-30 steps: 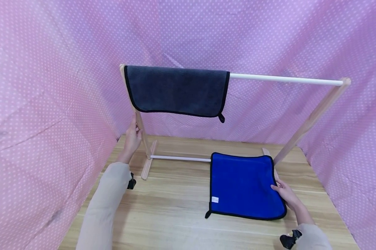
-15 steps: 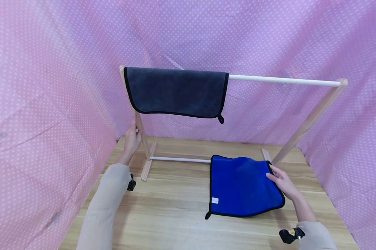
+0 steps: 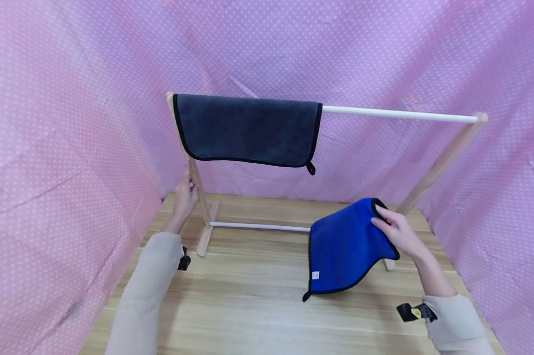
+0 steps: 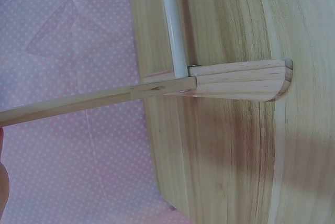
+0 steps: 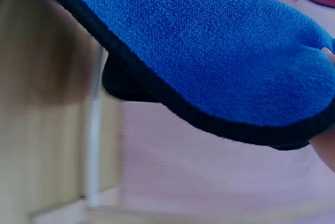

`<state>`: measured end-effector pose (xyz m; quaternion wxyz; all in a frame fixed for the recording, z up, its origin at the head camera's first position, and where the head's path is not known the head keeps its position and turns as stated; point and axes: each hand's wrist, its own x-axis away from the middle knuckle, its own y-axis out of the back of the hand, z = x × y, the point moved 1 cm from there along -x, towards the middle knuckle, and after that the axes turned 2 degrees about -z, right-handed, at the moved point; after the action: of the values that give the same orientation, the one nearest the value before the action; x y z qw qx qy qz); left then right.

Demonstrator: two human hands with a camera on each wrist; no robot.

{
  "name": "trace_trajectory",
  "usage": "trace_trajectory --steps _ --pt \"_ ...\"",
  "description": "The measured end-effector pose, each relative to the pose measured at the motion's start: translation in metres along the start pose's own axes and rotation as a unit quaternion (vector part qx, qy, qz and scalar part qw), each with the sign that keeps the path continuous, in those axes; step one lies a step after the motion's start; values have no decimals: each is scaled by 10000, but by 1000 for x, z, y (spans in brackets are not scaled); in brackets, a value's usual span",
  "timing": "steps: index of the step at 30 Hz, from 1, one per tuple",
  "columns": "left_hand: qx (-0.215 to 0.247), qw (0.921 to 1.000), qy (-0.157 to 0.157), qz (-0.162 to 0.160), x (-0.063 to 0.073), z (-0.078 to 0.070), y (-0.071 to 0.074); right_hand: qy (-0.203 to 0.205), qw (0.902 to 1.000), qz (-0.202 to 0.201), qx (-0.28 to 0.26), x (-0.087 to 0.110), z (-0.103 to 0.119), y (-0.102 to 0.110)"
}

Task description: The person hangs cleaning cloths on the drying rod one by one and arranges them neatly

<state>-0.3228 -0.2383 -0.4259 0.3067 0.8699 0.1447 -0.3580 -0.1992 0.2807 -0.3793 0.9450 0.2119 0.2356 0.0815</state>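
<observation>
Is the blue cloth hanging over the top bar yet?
No, the right hand holds the blue cloth below the top bar, where only the gray cloth hangs.

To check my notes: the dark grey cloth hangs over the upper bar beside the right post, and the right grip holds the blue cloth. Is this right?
No: the head view shows the dark grey cloth beside the left post, not the right post. It hangs over the upper bar, and the right grip holds the blue cloth.
</observation>
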Motion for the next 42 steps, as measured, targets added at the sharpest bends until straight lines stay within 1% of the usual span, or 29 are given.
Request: trace_trajectory --steps 2,4,7,10,12,14,16,20,23,24,26,31,34,37,39,42 --pt "-79 10000 -43 -15 0 0 0 290 9984 -108 483 -9 10 1" --pt "-119 9999 -89 -33 0 0 0 506 9953 -166 806 -17 19 3" --pt "-139 9999 -96 -18 0 0 0 855 9904 -272 1049 -28 31 8" --pt "-104 9999 -66 2 0 0 1 1379 9834 -455 1085 -37 41 14" --pt "-77 10000 -35 -7 0 0 1 1760 9769 -546 1080 -43 47 18" --pt "-35 10000 -5 0 0 -1 1 2055 9702 -624 1119 -48 52 24" --pt "2 10000 33 8 0 -1 1 2220 9644 -689 1264 -52 58 30" --pt "28 10000 35 -26 0 -2 1 2465 9470 -828 1884 -61 70 39" --pt "-17 10000 -28 -90 0 -2 1 2561 9328 -886 2375 -69 78 41" --pt "-27 9999 -55 -100 0 -2 1 2567 9297 -908 2481 -72 81 41" --pt "-38 9999 -93 -97 0 -2 0 2503 9270 -990 2611 -77 85 43" --pt "-57 9999 -125 -96 0 1 0 2384 9281 -1241 2578 -91 95 48" --pt "-98 9997 -132 -171 1 1 1 2336 9237 -1318 2736 -100 101 55" --pt "-105 9997 -109 -200 1 0 1 2269 9159 -1315 3038 -110 108 63" --pt "-125 9997 -91 -166 1 -2 1 2228 9107 -1334 3213 -117 113 69" --pt "-104 9999 -36 -52 0 -4 2 2101 9067 -1404 3378 -127 121 77"
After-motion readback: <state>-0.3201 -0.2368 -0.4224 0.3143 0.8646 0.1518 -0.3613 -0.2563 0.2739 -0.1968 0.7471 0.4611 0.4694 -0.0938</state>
